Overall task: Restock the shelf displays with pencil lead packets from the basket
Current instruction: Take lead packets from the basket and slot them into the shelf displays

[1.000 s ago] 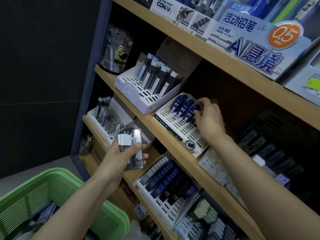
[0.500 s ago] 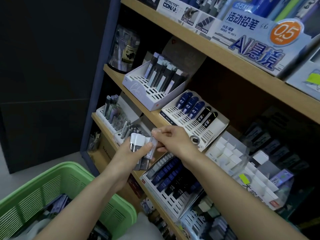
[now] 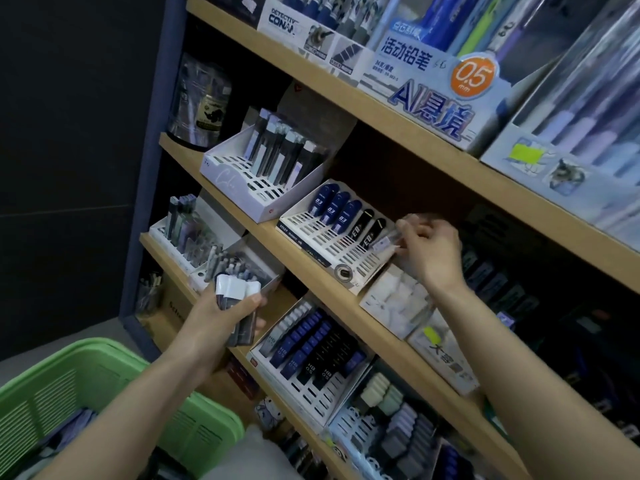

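Basket [image 3: 104, 393], green, one in number, stands at the lower left below the shelves. More packets lie inside it, uncounted because mostly hidden.

Left hand [image 3: 221, 317] holds a bundle of lead packets [image 3: 239, 296] in a closed grip, below the front edge of the middle shelf [image 3: 268, 233]. White caps show at the top of the bundle, but the number in it cannot be told.

On that shelf one white slotted display tray [image 3: 322, 251] carries three blue lead tubes [image 3: 332, 209] and two black lead tubes [image 3: 370, 230], side by side in its back row.

Right hand [image 3: 429, 251] pinches one clear lead packet [image 3: 388, 242] between thumb and fingertips. The packet is at the tray's right edge, just beside the second black tube. Blur hides whether it has entered a slot.

Recommendation: line the packet up with the next free slot to the right of the black tubes and keep it parallel to them. Press it down to their level, and let go without knocking the neighbouring tube.
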